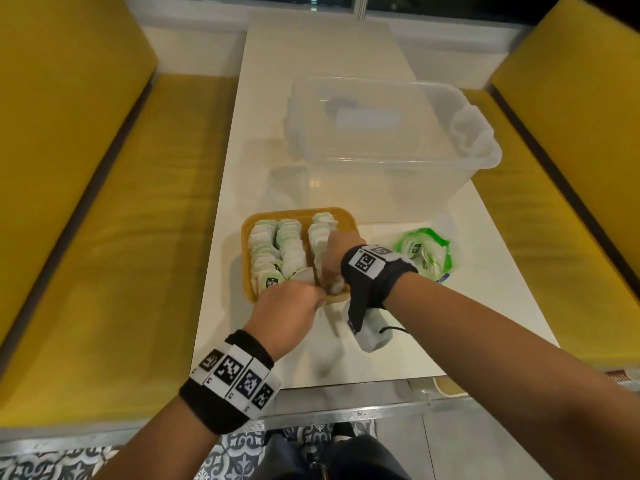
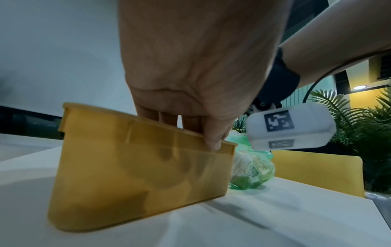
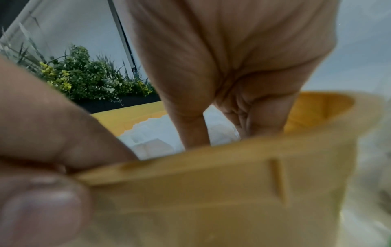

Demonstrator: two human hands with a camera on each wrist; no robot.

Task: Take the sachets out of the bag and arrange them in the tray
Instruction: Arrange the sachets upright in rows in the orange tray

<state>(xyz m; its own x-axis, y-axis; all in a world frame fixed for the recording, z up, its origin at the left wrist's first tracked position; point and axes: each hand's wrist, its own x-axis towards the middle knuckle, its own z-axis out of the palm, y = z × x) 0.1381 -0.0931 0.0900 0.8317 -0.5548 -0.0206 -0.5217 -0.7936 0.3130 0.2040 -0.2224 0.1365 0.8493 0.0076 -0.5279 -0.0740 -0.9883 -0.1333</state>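
Note:
A yellow tray [image 1: 254, 237] sits on the white table, filled with rows of white and green sachets [image 1: 277, 247]. My left hand [image 1: 287, 313] grips the tray's near rim, thumb outside and fingers [image 2: 169, 117] inside. My right hand [image 1: 334, 266] reaches down into the right compartment. Its thumb and fingers [image 3: 264, 117] stand on either side of white sachets [image 3: 222, 132]; the tray wall [image 3: 211, 192] hides the tips. The green-tinted plastic bag [image 1: 427, 254] lies just right of the tray, with sachets showing inside it.
A large clear plastic bin [image 1: 391, 147] stands right behind the tray. Yellow padded benches [image 1: 104, 237] run along both sides of the narrow white table [image 1: 485, 289]. The table's near edge is close to my forearms.

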